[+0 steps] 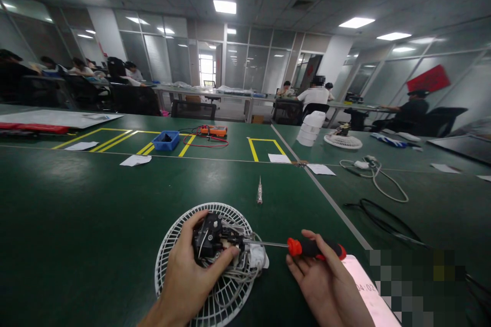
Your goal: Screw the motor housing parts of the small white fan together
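A white round fan grille [163, 265] lies on the green table. On it sits a black fan motor unit [209, 235] with several pale wires [241, 273] bundled around it. My left hand [187, 271] is closed around the motor unit, thumb on the near side and fingers over the far side. My right hand [326, 281] holds a screwdriver [307, 247] by its red and black handle. Its shaft points left, and the tip meets the motor unit near my left thumb; the exact contact is hidden. A small clear-handled screwdriver [260, 193] lies farther off.
A lit phone [368, 291] lies beside my right forearm. Cables [383, 219] lie to the right. Farther back are a blue bin [165, 140], an orange multimeter [214, 131], a white bucket-like container [310, 129] and another fan grille [343, 142]. People sit at distant tables.
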Motion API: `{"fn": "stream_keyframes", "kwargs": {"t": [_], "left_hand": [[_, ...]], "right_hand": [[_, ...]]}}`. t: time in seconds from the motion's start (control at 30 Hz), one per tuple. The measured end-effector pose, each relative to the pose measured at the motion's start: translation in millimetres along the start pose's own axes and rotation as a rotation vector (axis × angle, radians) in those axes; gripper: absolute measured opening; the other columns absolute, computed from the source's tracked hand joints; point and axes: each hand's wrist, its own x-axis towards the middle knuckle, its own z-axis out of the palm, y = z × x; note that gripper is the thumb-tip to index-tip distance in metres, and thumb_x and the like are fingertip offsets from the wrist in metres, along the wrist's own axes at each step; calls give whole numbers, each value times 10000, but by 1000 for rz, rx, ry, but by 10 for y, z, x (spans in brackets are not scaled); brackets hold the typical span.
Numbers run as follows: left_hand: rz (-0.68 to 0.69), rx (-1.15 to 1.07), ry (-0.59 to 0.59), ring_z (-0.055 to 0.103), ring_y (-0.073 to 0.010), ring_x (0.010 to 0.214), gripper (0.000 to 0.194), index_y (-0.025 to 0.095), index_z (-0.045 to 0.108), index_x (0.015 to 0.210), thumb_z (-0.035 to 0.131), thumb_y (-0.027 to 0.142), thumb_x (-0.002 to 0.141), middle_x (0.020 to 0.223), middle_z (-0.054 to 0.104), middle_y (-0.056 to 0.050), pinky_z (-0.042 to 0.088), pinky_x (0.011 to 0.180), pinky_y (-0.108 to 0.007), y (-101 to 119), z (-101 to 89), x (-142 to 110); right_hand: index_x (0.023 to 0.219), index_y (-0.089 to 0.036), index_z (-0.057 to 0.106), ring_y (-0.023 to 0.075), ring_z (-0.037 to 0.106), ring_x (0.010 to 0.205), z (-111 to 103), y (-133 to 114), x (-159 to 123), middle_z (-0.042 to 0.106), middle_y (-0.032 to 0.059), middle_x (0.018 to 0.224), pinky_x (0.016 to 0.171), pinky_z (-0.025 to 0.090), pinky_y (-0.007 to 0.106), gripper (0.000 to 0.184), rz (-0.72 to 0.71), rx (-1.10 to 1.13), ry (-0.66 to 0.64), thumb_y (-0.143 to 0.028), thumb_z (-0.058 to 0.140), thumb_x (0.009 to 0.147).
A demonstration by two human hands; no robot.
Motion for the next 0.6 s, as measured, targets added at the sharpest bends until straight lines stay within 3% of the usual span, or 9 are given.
{"fn": "stream_keyframes", "kwargs": {"t": [0.1, 0.23, 0.33, 0.4, 0.5, 0.6], "left_hand": [[-13, -8, -8, 671, -288, 1170, 725, 271, 474, 1372, 762, 581, 783, 1278, 665, -79, 563, 1012, -523, 1, -6, 6], [8, 13, 14, 670, -293, 1170, 719, 258, 482, 1369, 762, 573, 786, 1271, 665, -89, 566, 1007, -528, -4, 4, 12], [16, 26, 9, 675, -290, 1171, 715, 266, 476, 1372, 758, 572, 791, 1277, 669, -81, 576, 997, -518, -8, 6, 7], [16, 25, 10, 678, -286, 1172, 715, 278, 471, 1374, 756, 578, 791, 1283, 671, -74, 584, 985, -505, -9, 5, 4], [9, 20, 13, 685, -283, 1160, 713, 282, 476, 1374, 753, 585, 791, 1279, 677, -69, 594, 968, -494, -12, 5, 3], [22, 5, 28, 709, -282, 1098, 721, 264, 498, 1362, 758, 596, 777, 1231, 695, -75, 610, 931, -480, -27, 11, 7]], "right_hand": [[1093, -218, 696, 204, 697, 775, -28, 15, -5, 722, 31, 841, 715, 590, 327, 489, -33, -58, -10, -367, 911, 680], [1129, -225, 683, 233, 710, 932, -24, 10, -30, 732, 31, 949, 861, 597, 376, 574, -81, -1, 13, -244, 928, 610], [1078, -219, 698, 263, 712, 1008, -20, 1, -22, 735, 51, 1002, 928, 586, 421, 525, -72, 34, -1, -212, 917, 602], [1068, -225, 697, 253, 720, 969, -3, 5, -19, 732, 45, 951, 879, 600, 404, 481, -57, 38, -2, -272, 916, 642], [1134, -251, 673, 207, 713, 793, 54, 22, -47, 704, 10, 818, 683, 597, 311, 531, -22, 31, 44, -354, 908, 669], [1209, -241, 649, 190, 708, 793, 109, 25, -96, 722, 21, 872, 655, 580, 274, 629, -10, 64, 65, -275, 905, 635]]}}
